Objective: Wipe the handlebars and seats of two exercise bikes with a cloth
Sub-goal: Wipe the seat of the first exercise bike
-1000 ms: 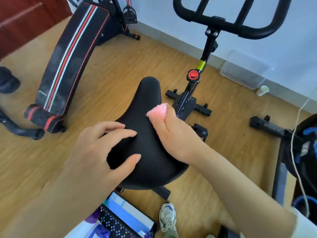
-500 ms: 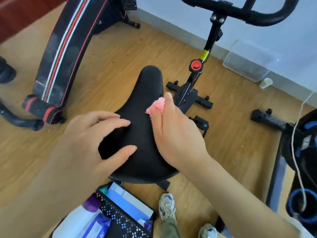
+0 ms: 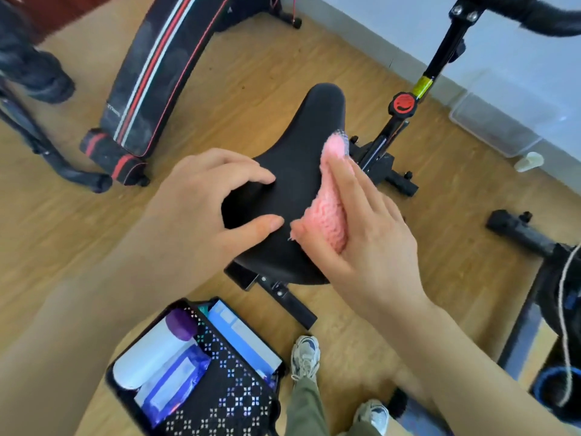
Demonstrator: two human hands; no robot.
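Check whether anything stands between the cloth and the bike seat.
Nothing visible does. The right hand holds the pink cloth directly against the black seat; the left hand grips the seat's left side, thumb close beside the cloth.

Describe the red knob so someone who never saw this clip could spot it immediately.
Start at the black seat mid-view; just past its right side a black post slants up and right. On that post, directly below a yellow sticker, sits the red knob. It is round, unlike the long red stripes on the bench at left.
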